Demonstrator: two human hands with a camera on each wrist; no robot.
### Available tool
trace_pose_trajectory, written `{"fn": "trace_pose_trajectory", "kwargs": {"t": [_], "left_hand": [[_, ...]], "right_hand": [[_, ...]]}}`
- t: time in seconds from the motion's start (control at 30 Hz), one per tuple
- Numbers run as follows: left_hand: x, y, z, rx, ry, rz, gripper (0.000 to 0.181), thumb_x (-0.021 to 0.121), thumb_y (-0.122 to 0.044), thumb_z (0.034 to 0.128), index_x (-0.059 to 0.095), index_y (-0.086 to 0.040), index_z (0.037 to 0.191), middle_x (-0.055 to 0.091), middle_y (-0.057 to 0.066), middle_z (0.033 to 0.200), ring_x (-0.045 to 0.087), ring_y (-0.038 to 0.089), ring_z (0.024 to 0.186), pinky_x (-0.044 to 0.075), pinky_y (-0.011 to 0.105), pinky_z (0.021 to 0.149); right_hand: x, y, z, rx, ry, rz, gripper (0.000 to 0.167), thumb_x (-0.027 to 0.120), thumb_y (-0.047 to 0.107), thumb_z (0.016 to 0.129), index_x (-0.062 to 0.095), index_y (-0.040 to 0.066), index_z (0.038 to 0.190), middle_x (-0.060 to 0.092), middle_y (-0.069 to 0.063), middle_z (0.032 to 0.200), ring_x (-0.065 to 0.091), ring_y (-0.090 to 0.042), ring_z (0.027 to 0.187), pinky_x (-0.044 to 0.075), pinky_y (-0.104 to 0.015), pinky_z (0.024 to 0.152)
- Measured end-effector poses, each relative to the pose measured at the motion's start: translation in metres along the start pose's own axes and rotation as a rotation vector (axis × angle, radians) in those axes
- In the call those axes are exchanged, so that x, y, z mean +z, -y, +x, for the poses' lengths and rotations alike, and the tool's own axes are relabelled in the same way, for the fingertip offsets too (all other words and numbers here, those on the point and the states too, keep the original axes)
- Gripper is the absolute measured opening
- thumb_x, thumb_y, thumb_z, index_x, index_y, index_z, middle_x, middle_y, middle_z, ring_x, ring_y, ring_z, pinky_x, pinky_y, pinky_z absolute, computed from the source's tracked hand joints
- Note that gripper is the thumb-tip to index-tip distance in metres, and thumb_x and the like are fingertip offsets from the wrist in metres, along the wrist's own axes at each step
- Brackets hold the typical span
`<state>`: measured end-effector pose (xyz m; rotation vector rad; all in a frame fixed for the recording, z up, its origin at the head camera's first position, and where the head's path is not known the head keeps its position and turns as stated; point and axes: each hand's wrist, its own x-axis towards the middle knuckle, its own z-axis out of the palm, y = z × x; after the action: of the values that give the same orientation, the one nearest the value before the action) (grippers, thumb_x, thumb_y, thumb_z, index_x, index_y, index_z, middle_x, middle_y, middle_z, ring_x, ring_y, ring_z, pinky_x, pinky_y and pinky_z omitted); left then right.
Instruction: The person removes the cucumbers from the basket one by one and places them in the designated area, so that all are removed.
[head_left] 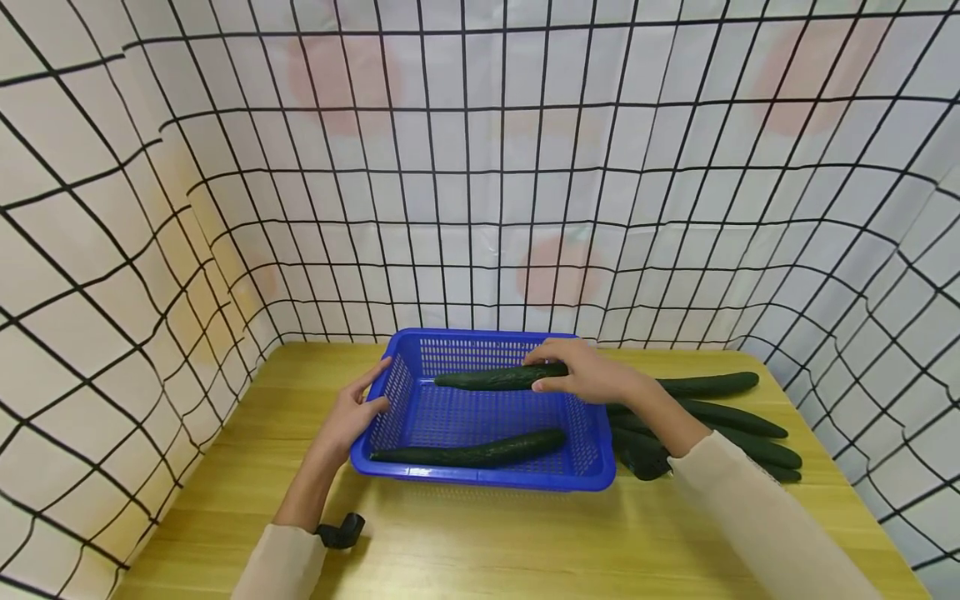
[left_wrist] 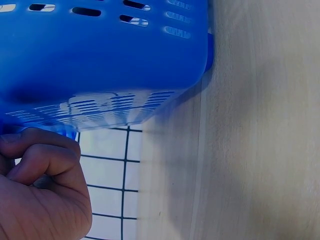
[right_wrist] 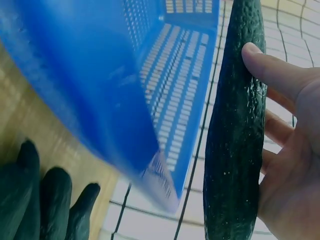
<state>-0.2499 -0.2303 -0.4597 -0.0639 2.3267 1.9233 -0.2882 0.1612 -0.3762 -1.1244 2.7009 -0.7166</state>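
Observation:
A blue plastic basket [head_left: 495, 477] with slotted walls stands on the table. My left hand [head_left: 348, 421] grips its left rim; in the left wrist view the fingers [left_wrist: 47, 160] curl beside the basket wall [left_wrist: 125, 55]. Over the back right of the basket, my right hand [head_left: 588, 371] holds a dark green cucumber [head_left: 480, 380] by its right end, thumb on the near side. The right wrist view has this cucumber [right_wrist: 235, 130] between thumb and fingers, near the basket. Inside, a second cucumber [head_left: 483, 453] lies along the front wall.
Several more cucumbers [head_left: 742, 421] lie on the table right of the basket, partly hidden by my right forearm. A black wire grid [head_left: 480, 192] with pale sheeting behind it encloses the wooden table [head_left: 465, 550] at the back and sides. Black devices sit at both wrists.

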Motion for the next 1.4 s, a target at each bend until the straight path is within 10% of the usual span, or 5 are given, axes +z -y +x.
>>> {"fn": "trace_pose_trajectory", "kwargs": {"t": [1.4], "left_hand": [[-0.002, 0.002, 0.0, 0.001, -0.01, 0.026, 0.075, 0.059, -0.006, 0.0943, 0.039, -0.038, 0.159, 0.041, 0.023, 0.157, 0.07, 0.027, 0.085, 0.064, 0.04, 0.069]], "right_hand": [[-0.027, -0.07, -0.168, 0.232, -0.268, -0.069, 0.043, 0.065, 0.029, 0.102, 0.06, 0.01, 0.14, 0.06, -0.016, 0.141, 0.053, -0.044, 0.13, 0.048, -0.066, 0.098]]}}
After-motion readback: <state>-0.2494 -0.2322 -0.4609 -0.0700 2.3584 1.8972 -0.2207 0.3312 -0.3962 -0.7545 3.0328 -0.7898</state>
